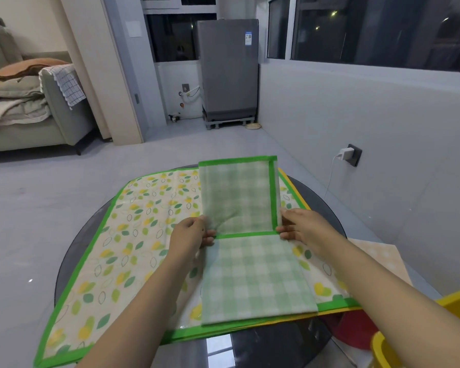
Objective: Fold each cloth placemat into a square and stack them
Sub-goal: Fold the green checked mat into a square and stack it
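A green checked placemat (252,274) with a bright green border lies folded lengthwise on top of a leaf-print placemat (133,235). Its far half stands raised, bent up at a crease across the middle. My left hand (190,236) pinches the left end of that crease. My right hand (300,227) pinches the right end, at the green border. The leaf-print placemat lies spread flat over a round dark glass table (263,346). A yellow edge of another mat (295,189) shows beneath it at the right.
A yellow plastic stool (422,333) and a red one (353,333) stand at the lower right, beside a pale orange checked cloth (377,256). A charger is plugged into the wall socket (352,154) on the right. A sofa with bedding is far left, a grey appliance stands ahead.
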`<state>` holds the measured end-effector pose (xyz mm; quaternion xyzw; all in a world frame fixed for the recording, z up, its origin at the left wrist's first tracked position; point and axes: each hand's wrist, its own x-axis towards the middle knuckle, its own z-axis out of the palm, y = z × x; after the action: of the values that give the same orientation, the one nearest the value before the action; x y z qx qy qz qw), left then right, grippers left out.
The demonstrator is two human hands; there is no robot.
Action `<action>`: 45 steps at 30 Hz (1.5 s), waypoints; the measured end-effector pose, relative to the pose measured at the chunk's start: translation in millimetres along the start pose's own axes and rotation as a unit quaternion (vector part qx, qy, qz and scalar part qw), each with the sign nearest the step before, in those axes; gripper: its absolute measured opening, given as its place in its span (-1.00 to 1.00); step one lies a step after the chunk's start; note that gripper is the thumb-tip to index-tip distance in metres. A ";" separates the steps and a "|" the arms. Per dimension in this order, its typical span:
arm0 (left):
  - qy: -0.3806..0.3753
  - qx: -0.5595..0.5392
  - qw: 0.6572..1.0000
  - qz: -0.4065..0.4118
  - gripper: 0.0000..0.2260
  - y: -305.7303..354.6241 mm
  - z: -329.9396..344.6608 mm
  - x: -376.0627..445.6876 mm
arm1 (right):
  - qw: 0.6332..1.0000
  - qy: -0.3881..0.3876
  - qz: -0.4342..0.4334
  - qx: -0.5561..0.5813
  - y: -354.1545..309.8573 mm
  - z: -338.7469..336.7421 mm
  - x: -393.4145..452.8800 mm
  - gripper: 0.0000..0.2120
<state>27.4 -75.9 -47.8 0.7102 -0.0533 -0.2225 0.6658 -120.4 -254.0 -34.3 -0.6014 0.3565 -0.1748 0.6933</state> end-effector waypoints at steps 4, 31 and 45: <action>-0.019 -0.076 0.996 -0.044 -0.76 1.5 -3.5 -3.9 | 1.000 -0.004 0.003 0.016 -3.3 -1.1 -6.0 -0.72; -0.121 0.632 0.715 0.273 -0.49 -25.8 12.9 -52.1 | 0.770 -0.025 -0.271 -0.578 33.1 36.6 -28.7 -0.56; -0.130 0.644 0.716 0.238 -0.45 -39.3 5.2 -50.6 | 0.735 -0.046 -0.190 -0.650 51.9 32.5 -33.8 -0.43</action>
<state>-28.6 -57.6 -73.6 0.8952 -0.4370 -0.0581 0.0654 -130.2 -197.1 -73.7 -0.9679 0.2299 -0.0008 0.1015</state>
